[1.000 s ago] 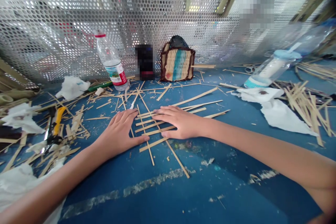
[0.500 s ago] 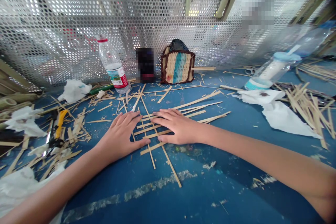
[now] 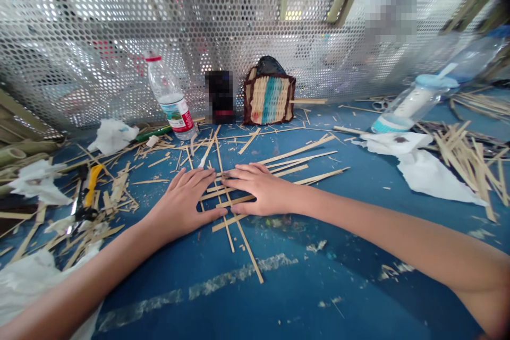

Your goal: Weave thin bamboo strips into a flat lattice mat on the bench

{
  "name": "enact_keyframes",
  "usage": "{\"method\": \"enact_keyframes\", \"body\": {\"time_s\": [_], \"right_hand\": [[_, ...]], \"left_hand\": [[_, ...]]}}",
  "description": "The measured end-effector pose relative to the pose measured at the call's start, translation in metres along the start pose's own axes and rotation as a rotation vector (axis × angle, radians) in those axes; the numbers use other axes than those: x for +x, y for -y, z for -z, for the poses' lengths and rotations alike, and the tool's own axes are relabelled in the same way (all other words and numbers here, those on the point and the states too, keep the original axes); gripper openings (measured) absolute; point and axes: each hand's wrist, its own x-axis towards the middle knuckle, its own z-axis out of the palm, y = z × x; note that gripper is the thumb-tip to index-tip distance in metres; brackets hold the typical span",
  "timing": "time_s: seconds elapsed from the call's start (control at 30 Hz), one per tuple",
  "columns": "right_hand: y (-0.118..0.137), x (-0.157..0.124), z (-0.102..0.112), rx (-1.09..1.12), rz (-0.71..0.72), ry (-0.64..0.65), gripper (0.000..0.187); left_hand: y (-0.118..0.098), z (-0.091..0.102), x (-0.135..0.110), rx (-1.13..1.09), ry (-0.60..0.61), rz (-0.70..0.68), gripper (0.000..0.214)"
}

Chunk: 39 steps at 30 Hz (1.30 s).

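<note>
Thin bamboo strips lie crossed in a loose grid on the blue table under both hands. My left hand (image 3: 186, 199) rests flat on the grid's left side, fingers stretched out and thumb near a lengthwise strip (image 3: 228, 235). From the right, my right hand (image 3: 265, 190) lies over the crosswise strips (image 3: 321, 177), its fingers extended. Its fingertips and thumb touch a second lengthwise strip (image 3: 251, 255), which slants toward me. The fingertips of the two hands are close together. Both hands hide part of the crossings.
Behind the grid stand a red-capped bottle (image 3: 175, 109), a blurred dark object (image 3: 220, 96) and a small woven basket (image 3: 269, 98) against a perforated metal screen (image 3: 326, 64). Cutters with a yellow handle (image 3: 92, 183), scraps and tissues (image 3: 37, 183) lie left. A plastic cup (image 3: 410, 106) and bamboo pieces (image 3: 466, 156) are right.
My right hand has shifted slightly left, and the lengthwise strip at its fingertips has slid left toward the other one. My left hand has stayed almost in place.
</note>
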Motion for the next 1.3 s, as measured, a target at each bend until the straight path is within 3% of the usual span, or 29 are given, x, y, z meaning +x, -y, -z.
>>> {"method": "enact_keyframes", "body": {"time_s": [0.2,0.6,1.17,1.3], "right_hand": [[0.0,-0.004,-0.006,-0.011,-0.001,-0.076,0.073],[-0.005,-0.003,-0.013,-0.021,0.032,-0.154,0.063],[-0.004,-0.003,-0.012,-0.023,0.025,-0.122,0.067],[-0.001,-0.005,-0.009,-0.028,0.022,-0.122,0.068]], "left_hand": [[0.0,-0.001,-0.001,-0.028,-0.014,0.066,0.106],[0.005,-0.006,0.005,-0.1,-0.002,0.078,0.103],[-0.001,-0.007,0.011,-0.074,-0.003,0.067,0.101],[0.005,-0.001,0.009,-0.094,0.01,0.069,0.086]]}}
